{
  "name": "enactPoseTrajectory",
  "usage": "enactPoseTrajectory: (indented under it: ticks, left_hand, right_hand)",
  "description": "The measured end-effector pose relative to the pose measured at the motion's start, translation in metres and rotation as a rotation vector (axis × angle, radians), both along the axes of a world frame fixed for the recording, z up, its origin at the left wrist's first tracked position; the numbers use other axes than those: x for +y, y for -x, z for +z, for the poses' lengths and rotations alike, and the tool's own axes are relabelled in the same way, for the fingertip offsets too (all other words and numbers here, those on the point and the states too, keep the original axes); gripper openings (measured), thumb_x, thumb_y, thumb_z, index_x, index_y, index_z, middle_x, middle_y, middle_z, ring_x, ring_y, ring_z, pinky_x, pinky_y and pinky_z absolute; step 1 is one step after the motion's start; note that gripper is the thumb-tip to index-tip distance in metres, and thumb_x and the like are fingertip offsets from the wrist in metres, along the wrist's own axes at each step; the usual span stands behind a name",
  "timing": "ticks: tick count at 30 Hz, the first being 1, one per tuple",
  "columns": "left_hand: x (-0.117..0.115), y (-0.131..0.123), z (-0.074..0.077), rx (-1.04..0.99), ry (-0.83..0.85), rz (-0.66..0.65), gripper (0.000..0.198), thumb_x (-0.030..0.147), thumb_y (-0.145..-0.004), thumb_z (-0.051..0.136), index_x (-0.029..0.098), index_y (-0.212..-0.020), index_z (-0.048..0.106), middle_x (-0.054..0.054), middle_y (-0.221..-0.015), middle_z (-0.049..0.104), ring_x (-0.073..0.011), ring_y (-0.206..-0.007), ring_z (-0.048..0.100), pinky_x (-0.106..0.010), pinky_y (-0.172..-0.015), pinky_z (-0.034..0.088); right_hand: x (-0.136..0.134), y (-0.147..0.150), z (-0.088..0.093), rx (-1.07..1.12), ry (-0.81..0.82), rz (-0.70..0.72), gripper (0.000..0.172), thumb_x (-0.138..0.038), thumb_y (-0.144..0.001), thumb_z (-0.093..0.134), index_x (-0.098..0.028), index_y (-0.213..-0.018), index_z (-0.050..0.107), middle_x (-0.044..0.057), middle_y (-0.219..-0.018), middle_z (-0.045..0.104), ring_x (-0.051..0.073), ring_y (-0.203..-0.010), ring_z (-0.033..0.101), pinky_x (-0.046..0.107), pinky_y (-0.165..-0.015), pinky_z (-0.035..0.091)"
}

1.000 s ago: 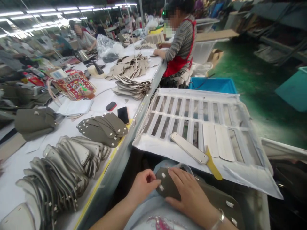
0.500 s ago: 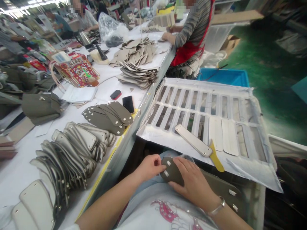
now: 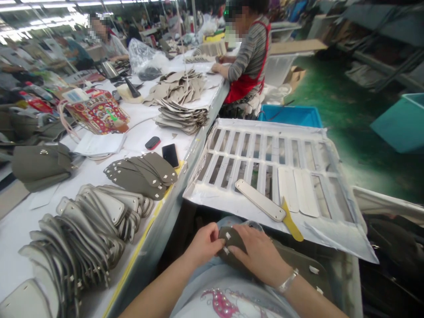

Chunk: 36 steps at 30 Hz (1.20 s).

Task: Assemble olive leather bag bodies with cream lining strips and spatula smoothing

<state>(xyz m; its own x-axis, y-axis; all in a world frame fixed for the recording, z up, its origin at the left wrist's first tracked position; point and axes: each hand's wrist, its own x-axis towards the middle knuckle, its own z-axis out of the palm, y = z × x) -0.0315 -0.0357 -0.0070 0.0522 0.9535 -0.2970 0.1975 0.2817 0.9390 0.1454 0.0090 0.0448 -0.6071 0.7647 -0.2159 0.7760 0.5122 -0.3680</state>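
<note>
Piece (image 3: 234, 240): middle hidden under your right hand (image 3: 260, 249); you cannot tell whether it joins the olive length beyond;
Left hand (image 3: 203, 243): your curled fingers hide what their tips touch;
Forearms (image 3: 159, 287): both cut by your bottom edge;
Stack (image 3: 76, 238): its nearest pale piece cut by the left edge; overlap hides most others from you;
Bag (image 3: 99, 112): print too blurred for you to read;
Co-worker (image 3: 250, 57): head cut off and pixelated; handwork too small to tell;
Teal bin (image 3: 400, 123): cut by your right edge

Ceiling tubes (image 3: 53, 5) glare at upper left; the stretched edges seem softly blurred.
</note>
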Motion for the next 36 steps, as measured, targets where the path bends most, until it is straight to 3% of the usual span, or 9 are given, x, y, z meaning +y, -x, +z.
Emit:
enactPoseTrajectory:
  ticks: [3,8,14,21,25,27,30,33,36]
  left_hand:
    - [0.003,0.002,0.0,0.041,-0.05,-0.006,0.023,0.02,-0.069,0.058,0.018,-0.063,0.036,0.007,-0.057,0.038,-0.0079,-0.054,0.036,-0.02,-0.049,0.029]
    - [0.008,0.005,0.005,0.065,-0.041,-0.039,0.023,0.02,-0.068,0.058,0.018,-0.063,0.036,0.007,-0.058,0.036,-0.0082,-0.056,0.034,-0.021,-0.051,0.029]
    - [0.015,0.01,0.012,0.149,-0.035,-0.148,0.021,0.02,-0.066,0.061,0.018,-0.069,0.04,0.008,-0.06,0.04,-0.0083,-0.057,0.036,-0.021,-0.052,0.03]
    - [0.015,0.014,0.007,0.234,-0.045,-0.201,0.026,0.029,-0.068,0.063,0.019,-0.073,0.04,0.007,-0.064,0.044,-0.0089,-0.059,0.04,-0.021,-0.054,0.033]
    - [0.015,0.018,0.025,0.403,-0.098,-0.255,0.022,0.032,-0.071,0.061,0.019,-0.083,0.048,0.003,-0.075,0.054,-0.0127,-0.069,0.05,-0.026,-0.063,0.043]
    - [0.013,0.011,0.04,0.563,-0.231,-0.264,0.037,0.031,-0.071,0.06,0.019,-0.105,0.05,-0.005,-0.103,0.058,-0.0187,-0.094,0.053,-0.033,-0.083,0.044]
    - [0.009,-0.018,0.053,0.774,-0.455,-0.396,0.078,0.041,-0.067,0.065,0.017,-0.134,0.032,-0.011,-0.139,0.038,-0.0265,-0.127,0.033,-0.044,-0.107,0.026]
    - [0.007,-0.057,0.043,0.864,-0.566,-0.677,0.104,0.065,-0.063,0.06,0.013,-0.142,0.018,-0.013,-0.147,0.025,-0.0303,-0.133,0.023,-0.051,-0.11,0.012]
    - [0.008,-0.08,0.026,0.955,-0.622,-0.749,0.104,0.075,-0.067,0.046,0.011,-0.143,0.015,-0.014,-0.148,0.019,-0.0315,-0.135,0.018,-0.054,-0.11,0.004]
  right_hand:
    - [-0.002,-0.005,0.0,0.014,-0.017,0.0,0.046,-0.037,-0.081,0.054,-0.016,-0.122,0.049,0.01,-0.119,0.055,0.026,-0.107,0.05,0.046,-0.092,0.038]
    - [-0.008,-0.013,-0.004,0.038,-0.062,0.109,0.084,-0.046,-0.062,0.072,-0.011,-0.132,0.041,0.014,-0.133,0.044,0.031,-0.118,0.04,0.047,-0.1,0.031]
    - [-0.011,-0.011,-0.007,0.066,-0.102,0.107,0.077,-0.04,-0.061,0.071,-0.011,-0.128,0.044,0.013,-0.122,0.051,0.027,-0.109,0.044,0.042,-0.097,0.034]
    - [-0.017,-0.057,-0.005,-0.002,-0.103,0.041,0.08,-0.044,-0.062,0.07,-0.008,-0.129,0.043,0.017,-0.127,0.048,0.03,-0.115,0.042,0.045,-0.099,0.032]
    - [-0.018,-0.063,-0.001,-0.005,-0.104,0.02,0.078,-0.045,-0.061,0.07,-0.009,-0.126,0.046,0.016,-0.124,0.05,0.03,-0.112,0.045,0.045,-0.098,0.034]
    - [-0.016,-0.066,0.004,0.006,-0.084,0.044,0.088,-0.052,-0.058,0.072,-0.009,-0.129,0.043,0.016,-0.127,0.049,0.03,-0.113,0.045,0.045,-0.099,0.034]
    - [-0.014,-0.076,0.009,0.015,-0.08,0.072,0.094,-0.059,-0.063,0.066,-0.006,-0.135,0.037,0.017,-0.133,0.044,0.03,-0.119,0.041,0.043,-0.101,0.033]
    - [-0.013,-0.088,0.006,-0.02,-0.189,-0.033,0.061,-0.047,-0.085,0.048,-0.007,-0.131,0.042,0.016,-0.131,0.047,0.028,-0.119,0.044,0.044,-0.102,0.032]
    - [-0.013,-0.092,0.0,-0.035,-0.274,-0.112,0.051,-0.044,-0.089,0.041,-0.011,-0.128,0.046,0.015,-0.122,0.054,0.027,-0.111,0.05,0.045,-0.096,0.036]
